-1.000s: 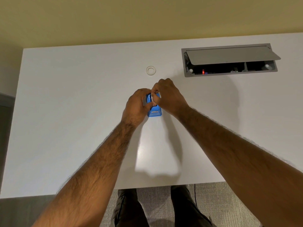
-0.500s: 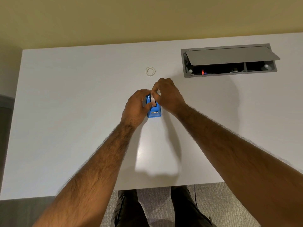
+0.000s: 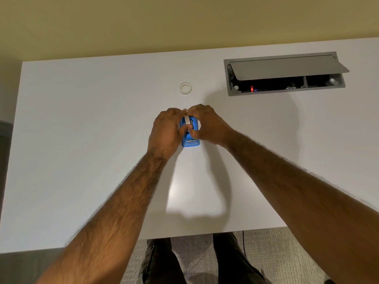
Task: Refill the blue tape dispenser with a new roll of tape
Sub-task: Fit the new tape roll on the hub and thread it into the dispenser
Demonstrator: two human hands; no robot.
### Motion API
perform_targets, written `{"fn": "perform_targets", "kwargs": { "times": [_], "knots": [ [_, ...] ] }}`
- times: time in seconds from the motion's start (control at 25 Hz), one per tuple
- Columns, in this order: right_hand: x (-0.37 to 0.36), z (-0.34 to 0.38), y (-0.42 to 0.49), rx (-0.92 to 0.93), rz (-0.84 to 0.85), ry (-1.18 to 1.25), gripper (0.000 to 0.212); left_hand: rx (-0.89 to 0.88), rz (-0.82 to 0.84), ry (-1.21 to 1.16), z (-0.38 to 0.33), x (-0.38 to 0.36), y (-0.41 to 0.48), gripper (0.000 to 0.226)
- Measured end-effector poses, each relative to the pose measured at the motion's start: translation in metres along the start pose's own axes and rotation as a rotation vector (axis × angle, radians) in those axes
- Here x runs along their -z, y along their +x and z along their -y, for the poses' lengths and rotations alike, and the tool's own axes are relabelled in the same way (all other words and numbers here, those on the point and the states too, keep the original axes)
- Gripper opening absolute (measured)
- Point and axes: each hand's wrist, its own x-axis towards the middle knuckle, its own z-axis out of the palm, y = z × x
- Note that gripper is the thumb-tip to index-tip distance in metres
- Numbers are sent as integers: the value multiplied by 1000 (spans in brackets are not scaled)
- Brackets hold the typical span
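Mid-worktop (image 3: pixel 82 140), seen from the head camera: I have both hands closed round the blue tape dispenser (image 3: pixel 195 125), which stands on the white surface straight ahead of me, its near end toward my body. The left hand (image 3: pixel 165 130) wraps the left wall, its grip curled tight with the thumb lying over the top. The right hand (image 3: pixel 208 125) curls round the right wall and the far end, where its fingertips meet the left's. Whether that grip bears on the housing alone or also on the roll I cannot tell.

The roll of tape (image 3: pixel 186 119) shows as a white band standing on edge in the slot between the blue walls. To my eye it is in, or nearly in, its cradle. To do this step well I would brace the body flat with the left grip, press the roll down evenly so it does not cock to one side, then draw the free end toward the cutter plate (image 3: pixel 190 141) at the near end. A skewed roll would likely bind.

The dispenser is small, glossy blue plastic, with a pale metallic strip on its near face. Most of it is hidden by my fingers.

Farther off, a small white ring (image 3: pixel 185 88) lies flat; spent core or spare roll, I cannot say. To the right, a grey cable box (image 3: pixel 285 91) sits sunk in the worktop with its flap (image 3: pixel 287 67) raised.
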Motion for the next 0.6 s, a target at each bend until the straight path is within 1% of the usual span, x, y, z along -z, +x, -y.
{"fn": "perform_targets", "kwargs": {
  "times": [0.12,0.24,0.36,0.52,0.6],
  "knots": [
    [-5,1,-3,-51,-35,19,52,-21,23,63,1,-2,-2,46],
    [-12,-2,-3,-69,-59,19,56,-55,-7,128,2,-2,-3,42],
    [-11,-3,-3,-60,-64,9,55,-106,-1,204,7,-3,-1,41],
    [-11,-2,-5,-64,-81,2,52,-131,23,282,16,-6,1,43],
    [-14,-1,-7,-49,-107,-13,48,-133,10,302,17,-7,1,41]
  ]
}}
